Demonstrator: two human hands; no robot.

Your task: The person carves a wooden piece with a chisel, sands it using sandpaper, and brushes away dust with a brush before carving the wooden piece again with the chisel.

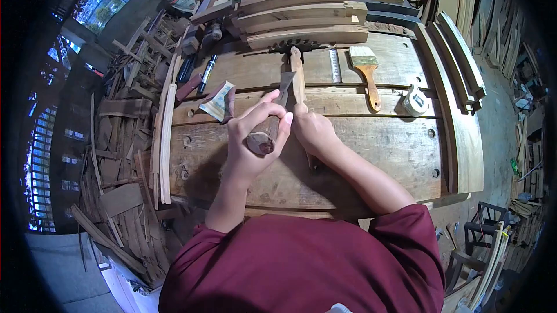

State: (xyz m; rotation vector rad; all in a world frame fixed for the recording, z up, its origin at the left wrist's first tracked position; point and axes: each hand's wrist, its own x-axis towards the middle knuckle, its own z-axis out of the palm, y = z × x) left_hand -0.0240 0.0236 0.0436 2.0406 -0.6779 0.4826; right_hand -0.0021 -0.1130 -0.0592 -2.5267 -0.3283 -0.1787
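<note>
My left hand (255, 130) is wrapped round the dark handle of a chisel-like tool (261, 143), whose flat metal blade points away from me, beside a light wooden piece. In my right hand (314, 132) is the near end of that narrow, pale wooden piece (298, 81). Its rounded far end lies by a dark, toothed shape on the bench (371, 156). The two hands are close together over the middle of the bench.
Right of the hands lie a metal ruler (335, 66), a brush (365, 75) and a tape measure (415, 101). Sandpaper (216, 103) and a marker (208, 74) lie left. Stacked boards (301, 17) line the back; long boards (449, 104) edge the right side.
</note>
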